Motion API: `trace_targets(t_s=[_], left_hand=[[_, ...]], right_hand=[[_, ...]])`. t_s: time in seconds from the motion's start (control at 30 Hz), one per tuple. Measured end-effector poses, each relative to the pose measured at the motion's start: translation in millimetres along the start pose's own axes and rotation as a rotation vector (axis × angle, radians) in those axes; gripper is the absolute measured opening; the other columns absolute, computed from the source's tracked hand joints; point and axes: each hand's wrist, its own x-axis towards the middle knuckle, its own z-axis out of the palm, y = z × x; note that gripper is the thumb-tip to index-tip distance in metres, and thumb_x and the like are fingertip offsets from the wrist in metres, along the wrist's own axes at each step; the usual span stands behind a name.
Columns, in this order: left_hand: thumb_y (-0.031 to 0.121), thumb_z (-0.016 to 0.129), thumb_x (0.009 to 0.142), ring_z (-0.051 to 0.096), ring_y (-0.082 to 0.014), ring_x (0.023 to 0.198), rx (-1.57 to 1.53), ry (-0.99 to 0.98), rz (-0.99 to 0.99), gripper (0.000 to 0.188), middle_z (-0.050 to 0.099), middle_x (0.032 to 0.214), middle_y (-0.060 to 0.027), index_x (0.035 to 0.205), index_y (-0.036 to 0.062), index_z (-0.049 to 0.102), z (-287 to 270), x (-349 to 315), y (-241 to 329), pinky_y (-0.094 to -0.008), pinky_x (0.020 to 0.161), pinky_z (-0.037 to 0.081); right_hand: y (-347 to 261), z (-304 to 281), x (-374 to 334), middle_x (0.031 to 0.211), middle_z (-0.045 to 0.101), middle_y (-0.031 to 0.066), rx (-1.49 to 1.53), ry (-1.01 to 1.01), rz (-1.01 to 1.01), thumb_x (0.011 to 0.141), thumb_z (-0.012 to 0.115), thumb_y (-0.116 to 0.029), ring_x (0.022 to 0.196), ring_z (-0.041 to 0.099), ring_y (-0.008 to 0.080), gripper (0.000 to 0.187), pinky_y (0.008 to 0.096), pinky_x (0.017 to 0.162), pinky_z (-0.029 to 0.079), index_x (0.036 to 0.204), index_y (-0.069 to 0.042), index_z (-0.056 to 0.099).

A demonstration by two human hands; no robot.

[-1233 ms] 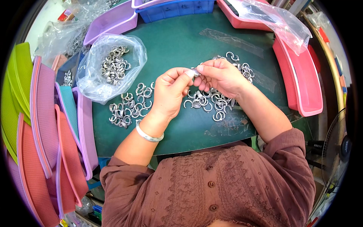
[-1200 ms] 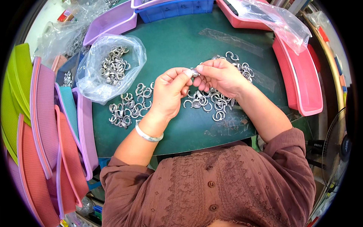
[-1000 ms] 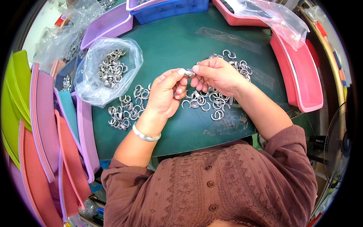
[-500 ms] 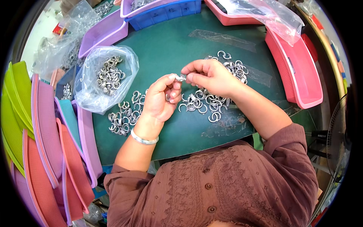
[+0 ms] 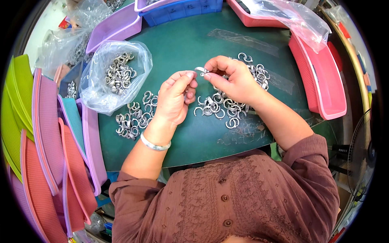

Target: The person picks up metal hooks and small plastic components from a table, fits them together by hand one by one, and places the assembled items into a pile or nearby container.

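Note:
A silver open ring [image 5: 200, 69] is pinched between the thumb and forefinger of my right hand [image 5: 235, 80], above the middle of the green table. My left hand [image 5: 175, 92] is closed just beside it, thumb against curled forefinger, close to the ring's left end. Whatever its fingers hold is mostly hidden; a small metallic glint shows among them. Loose silver open rings lie in a pile [image 5: 212, 106] below and behind my right hand. A second pile of rings [image 5: 133, 123] lies left of my left wrist, which wears a pale bangle [image 5: 155, 146].
A clear plastic bag [image 5: 97, 87] with more rings stands at the left. Purple [image 5: 115, 30], blue [image 5: 182, 12] and pink [image 5: 320, 81] trays line the table's far and right sides. Stacked coloured baskets [image 5: 48, 129] crowd the left edge. A fan [image 5: 358, 156] stands at the right.
Both hands have risen slightly away from me. The fingertips have drawn a little apart, and the ring now shows more clearly in the right hand's pinch.

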Motion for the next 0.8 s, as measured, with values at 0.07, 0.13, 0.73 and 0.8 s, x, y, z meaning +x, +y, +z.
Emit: trace_targets(t_s=[0.07,0.13,0.73,0.8], left_hand=[[0.012,0.054,0.085,0.041,-0.0057,0.052,0.057,-0.002,0.006,0.012,0.055,0.072,-0.0008,0.092,0.0030,0.058,1.5,0.5,0.7,-0.0182,0.045,0.030],[0.010,0.054,0.085,0.042,-0.0056,0.053,0.077,-0.004,0.007,0.012,0.056,0.073,-0.0009,0.093,0.0030,0.059,3.7,-1.6,-1.4,-0.0179,0.045,0.030],[0.007,0.054,0.085,0.044,-0.0038,0.053,0.197,-0.025,0.046,0.009,0.059,0.073,-0.0018,0.087,0.0024,0.062,4.4,-1.7,-7.3,-0.0167,0.045,0.032],[0.007,0.054,0.085,0.044,-0.0037,0.053,0.197,-0.023,0.050,0.009,0.059,0.072,-0.0018,0.087,0.0025,0.062,4.4,-1.9,-6.9,-0.0167,0.046,0.032]], right_hand=[[0.8,-0.3,0.6,0.068,0.057,0.0011,-0.001,0.005,-0.013,0.081,0.059,-0.006,0.061,0.049,0.0043,0.010,0.0200,0.055,0.042,0.087,0.001,0.057],[0.1,-0.4,0.6,0.068,0.057,0.0018,-0.052,0.001,-0.032,0.081,0.059,-0.006,0.061,0.050,0.0048,0.010,0.0202,0.055,0.042,0.088,0.001,0.057],[-7.9,-1.5,2.5,0.078,0.062,0.0109,-0.388,0.015,-0.317,0.075,0.061,-0.003,0.067,0.062,0.0242,0.014,0.0301,0.058,0.049,0.089,-0.002,0.062],[-9.3,-1.9,3.1,0.077,0.062,0.0106,-0.393,0.010,-0.315,0.075,0.061,-0.003,0.067,0.061,0.0237,0.015,0.0299,0.058,0.048,0.090,-0.003,0.062]])
